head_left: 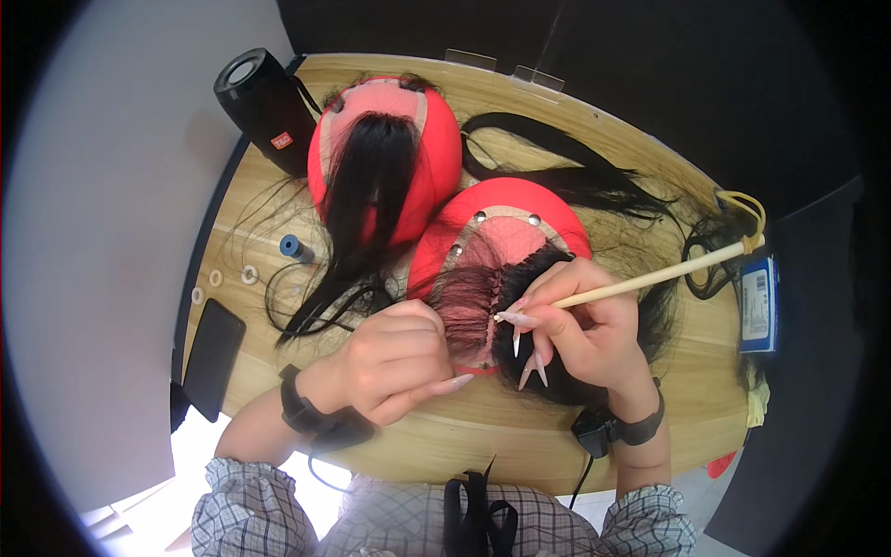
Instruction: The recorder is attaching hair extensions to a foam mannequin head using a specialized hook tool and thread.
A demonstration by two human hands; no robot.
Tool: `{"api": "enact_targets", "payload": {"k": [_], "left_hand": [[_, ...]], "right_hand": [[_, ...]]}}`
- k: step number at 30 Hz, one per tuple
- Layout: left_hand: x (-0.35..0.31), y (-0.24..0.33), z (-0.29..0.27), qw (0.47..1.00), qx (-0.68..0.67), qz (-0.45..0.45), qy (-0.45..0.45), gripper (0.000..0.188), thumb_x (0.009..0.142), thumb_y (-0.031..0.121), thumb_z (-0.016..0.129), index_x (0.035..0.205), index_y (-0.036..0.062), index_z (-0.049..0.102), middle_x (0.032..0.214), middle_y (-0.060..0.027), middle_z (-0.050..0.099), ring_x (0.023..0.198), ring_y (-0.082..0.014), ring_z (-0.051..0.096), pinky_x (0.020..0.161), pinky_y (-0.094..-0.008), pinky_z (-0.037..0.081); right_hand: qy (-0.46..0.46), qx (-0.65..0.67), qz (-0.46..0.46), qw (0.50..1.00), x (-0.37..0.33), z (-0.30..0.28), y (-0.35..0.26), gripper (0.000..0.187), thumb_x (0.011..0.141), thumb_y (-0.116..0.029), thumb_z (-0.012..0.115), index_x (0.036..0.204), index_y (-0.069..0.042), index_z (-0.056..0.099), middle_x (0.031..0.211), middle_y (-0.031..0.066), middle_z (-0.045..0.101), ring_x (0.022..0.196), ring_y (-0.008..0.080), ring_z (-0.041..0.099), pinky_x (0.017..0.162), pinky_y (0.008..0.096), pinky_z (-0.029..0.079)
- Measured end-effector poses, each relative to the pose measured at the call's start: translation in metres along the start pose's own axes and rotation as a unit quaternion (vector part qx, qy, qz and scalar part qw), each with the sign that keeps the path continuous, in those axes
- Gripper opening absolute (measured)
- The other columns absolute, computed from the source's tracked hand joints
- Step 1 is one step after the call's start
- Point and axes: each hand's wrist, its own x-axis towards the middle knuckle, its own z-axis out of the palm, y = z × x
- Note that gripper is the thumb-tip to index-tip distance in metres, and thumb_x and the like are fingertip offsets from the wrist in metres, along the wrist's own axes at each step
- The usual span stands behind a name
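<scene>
While the right hand (pixel 589 320) pinches a ventilating needle (pixel 654 275), left hand (pixel 394 360) curled closed (contents unclear), the lace cap (pixel 506 252) seems part-haired, its upper mesh (pixel 516 234) bare.

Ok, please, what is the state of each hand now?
Left hand: curled closed; whether it grips hair cannot be told.
Right hand: closed, holding pale stick.

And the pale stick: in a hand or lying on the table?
In the right hand: the fingers pinch the stick near one end, the rest jutting rightward.
</scene>
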Motion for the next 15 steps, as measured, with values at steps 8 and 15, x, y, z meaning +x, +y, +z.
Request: {"api": "enact_targets", "payload": {"k": [8, 15], "left_hand": [[0.0010, 0.0009, -0.0010, 1.000, 0.003, 0.000, -0.002, 0.010, 0.079, 0.007, 0.065, 0.071, 0.0013, 0.062, 0.069, -0.0076, 0.058, 0.059, -0.0234, 0.056, 0.064, -0.0345, 0.047], [0.0004, 0.0004, -0.0007, 1.000, 0.001, -0.001, -0.004, 0.010, 0.079, 0.008, 0.064, 0.072, 0.0013, 0.062, 0.069, -0.0076, 0.058, 0.060, -0.0231, 0.057, 0.065, -0.0345, 0.047]], "right_hand": [[0.004, 0.006, 0.007, 1.000, -0.0004, -0.0002, 0.0014, 0.004, 0.090, 0.000, 0.060, 0.086, 0.002, 0.062, 0.070, 0.0047, 0.064, 0.051, 0.0042, 0.056, 0.045, 0.0181, 0.043], [0.008, 0.026, 0.011, 1.000, -0.0007, -0.0002, 0.0028, 0.004, 0.090, 0.001, 0.060, 0.087, 0.003, 0.060, 0.070, 0.0059, 0.065, 0.050, 0.0047, 0.056, 0.044, 0.0179, 0.042]]}}
